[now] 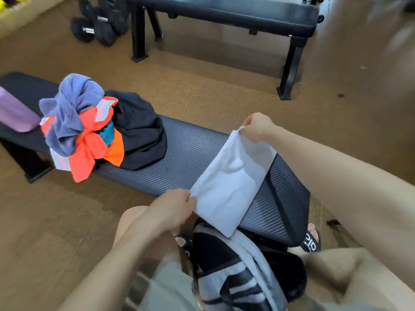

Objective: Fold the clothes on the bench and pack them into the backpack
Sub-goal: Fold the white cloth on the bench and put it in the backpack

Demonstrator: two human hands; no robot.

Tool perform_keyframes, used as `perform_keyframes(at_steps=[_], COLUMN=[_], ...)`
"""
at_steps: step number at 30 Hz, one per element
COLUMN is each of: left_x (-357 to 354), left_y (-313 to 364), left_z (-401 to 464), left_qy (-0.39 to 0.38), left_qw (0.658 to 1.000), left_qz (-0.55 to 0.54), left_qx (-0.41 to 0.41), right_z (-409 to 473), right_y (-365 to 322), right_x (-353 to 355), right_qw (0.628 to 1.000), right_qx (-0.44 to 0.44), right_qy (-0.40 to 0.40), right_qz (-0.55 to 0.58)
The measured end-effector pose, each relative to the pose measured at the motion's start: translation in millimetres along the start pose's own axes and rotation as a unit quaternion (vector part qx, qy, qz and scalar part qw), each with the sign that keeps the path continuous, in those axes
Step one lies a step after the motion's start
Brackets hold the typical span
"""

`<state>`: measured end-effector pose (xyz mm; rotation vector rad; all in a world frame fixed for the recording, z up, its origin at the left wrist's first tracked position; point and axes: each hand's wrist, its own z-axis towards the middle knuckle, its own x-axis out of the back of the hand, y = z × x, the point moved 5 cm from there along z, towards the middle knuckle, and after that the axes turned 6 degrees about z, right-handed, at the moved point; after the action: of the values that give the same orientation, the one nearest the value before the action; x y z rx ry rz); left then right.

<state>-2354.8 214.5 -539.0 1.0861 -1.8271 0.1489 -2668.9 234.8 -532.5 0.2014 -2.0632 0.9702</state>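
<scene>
Folded white garment held taut over the near end of the bench.

Your left hand pinches the garment's near corner, thumb against curled fingers; your right hand pinches the far top corner, fingers curled round the cloth. The lower edge hangs just above the open backpack, grey and black, standing between your knees at the bench end. Further along the bench: unfolded heap, a purple-blue piece on top, orange ones under it, a black garment beside. Dumbbells on the floor beyond, near a second bench.
</scene>
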Motion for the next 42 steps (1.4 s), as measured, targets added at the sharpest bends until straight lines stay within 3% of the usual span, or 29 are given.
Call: perform_keyframes(at_steps=[12, 24, 42], left_x=[-9.9, -13.2, -18.3], left_y=[-17.1, -16.8, -21.1], left_z=[20.3, 20.3, 27.4], left_qy=[-0.069, -0.144, -0.125], left_qw=[0.995, 0.987, 0.985], left_qz=[0.072, 0.057, 0.095], left_qx=[0.017, 0.039, 0.067], right_z=[29.8, 33.2, 29.9], right_y=[18.1, 13.2, 15.0], right_x=[-21.4, -32.8, -50.2], right_qw=[0.999, 0.996, 0.982], right_qx=[0.023, 0.063, 0.102], right_qy=[0.013, 0.022, 0.092], right_qz=[-0.041, -0.061, -0.130])
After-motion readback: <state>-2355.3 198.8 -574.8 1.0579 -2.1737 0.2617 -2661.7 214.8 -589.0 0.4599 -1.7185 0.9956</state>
